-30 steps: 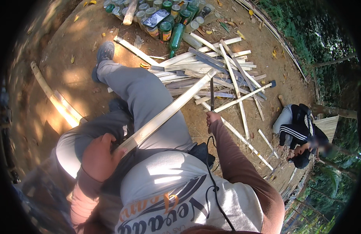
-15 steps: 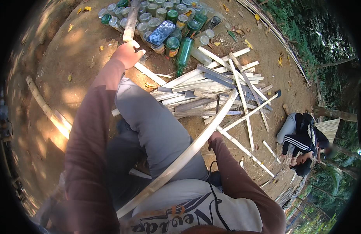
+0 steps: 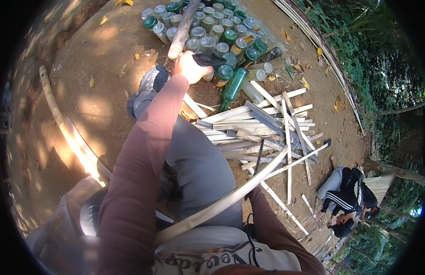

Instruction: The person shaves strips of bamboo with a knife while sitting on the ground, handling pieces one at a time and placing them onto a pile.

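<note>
My left hand (image 3: 189, 68) is stretched out at the far end of my reach. Its fingers are closed on a dark phone (image 3: 209, 59), tilted up over the upturned glass bottles (image 3: 208, 43). A pale bamboo strip (image 3: 212, 208) slants across my lap, its upper end over the wood pile. Partly hidden behind that strip, my right hand (image 3: 253, 191) is closed low beside my knee. From it rises a narrow dark blade (image 3: 259, 156), which looks like a knife; the handle is covered.
Split wooden strips (image 3: 249, 128) lie crisscrossed ahead of me. A round pole (image 3: 184, 30) rests against the bottles, near a green bottle (image 3: 234, 89) lying on its side. Another bamboo length (image 3: 68, 128) is on the left ground. At right, a person (image 3: 345, 197) bends low.
The phone lay flat on the bottles with my left hand beside it; now that hand has moved right and tilts it up. My view has shifted, and the right hand still stays low.
</note>
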The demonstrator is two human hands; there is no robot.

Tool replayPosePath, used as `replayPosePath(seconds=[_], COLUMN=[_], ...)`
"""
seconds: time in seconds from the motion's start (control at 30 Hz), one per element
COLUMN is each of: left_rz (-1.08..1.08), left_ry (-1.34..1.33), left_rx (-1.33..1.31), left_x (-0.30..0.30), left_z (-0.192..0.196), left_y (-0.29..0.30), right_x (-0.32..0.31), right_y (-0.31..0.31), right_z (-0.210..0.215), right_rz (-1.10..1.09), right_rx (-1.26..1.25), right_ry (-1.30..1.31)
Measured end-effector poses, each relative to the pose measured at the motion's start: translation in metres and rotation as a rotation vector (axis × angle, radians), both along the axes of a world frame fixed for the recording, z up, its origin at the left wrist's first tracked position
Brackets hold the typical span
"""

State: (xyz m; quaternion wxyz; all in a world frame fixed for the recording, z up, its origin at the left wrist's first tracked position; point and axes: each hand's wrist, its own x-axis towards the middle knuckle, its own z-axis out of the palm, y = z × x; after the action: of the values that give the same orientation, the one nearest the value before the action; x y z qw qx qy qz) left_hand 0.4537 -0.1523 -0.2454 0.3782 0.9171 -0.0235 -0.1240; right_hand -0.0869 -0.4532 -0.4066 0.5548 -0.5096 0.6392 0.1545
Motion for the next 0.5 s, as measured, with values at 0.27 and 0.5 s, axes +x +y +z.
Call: replayPosePath(seconds=[0.27,0.5], left_rz=[0.453,0.602], left_ry=[0.088,-0.262], left_rx=[-1.111,-1.567], left_x=[-0.043,-0.073], left_z=[0.097,0.227], left_y=[0.113,0.296], right_x=[0.012,0.024], right_y=[0.006,0.017], right_z=[-0.009,0.010], right_rz=[-0.075,-0.045], right_rx=[0.008,0.078], right_ry=[0.003,-0.040])
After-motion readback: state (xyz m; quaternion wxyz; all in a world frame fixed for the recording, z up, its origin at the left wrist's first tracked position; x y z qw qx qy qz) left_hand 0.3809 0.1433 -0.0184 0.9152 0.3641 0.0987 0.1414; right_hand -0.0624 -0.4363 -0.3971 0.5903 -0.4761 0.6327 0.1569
